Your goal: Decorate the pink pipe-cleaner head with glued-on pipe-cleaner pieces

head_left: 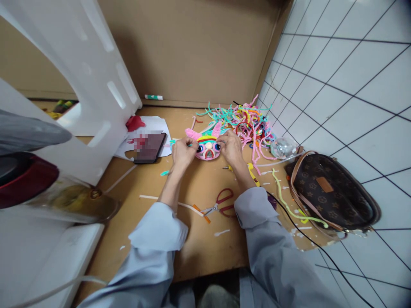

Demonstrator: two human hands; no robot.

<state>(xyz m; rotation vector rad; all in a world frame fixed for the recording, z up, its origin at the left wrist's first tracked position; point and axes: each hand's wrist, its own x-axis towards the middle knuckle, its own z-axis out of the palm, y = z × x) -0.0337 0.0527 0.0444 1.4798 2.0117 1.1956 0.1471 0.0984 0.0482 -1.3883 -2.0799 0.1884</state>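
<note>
A small pink pipe-cleaner face [208,149] with blue eyes and striped top lies on the brown cardboard sheet [199,239]. My left hand [182,152] is closed at its left side, pinching a teal pipe cleaner [170,171] that trails down to the cardboard. My right hand [230,147] grips the face's right edge with curled fingers. Both forearms in grey sleeves reach in from below.
A tangle of coloured pipe cleaners [244,119] lies behind the hands. Red-handled scissors [221,206] rest between my arms. A phone [149,147] on white paper is left, a patterned brown bag [330,194] right, a white plastic chair [80,85] far left.
</note>
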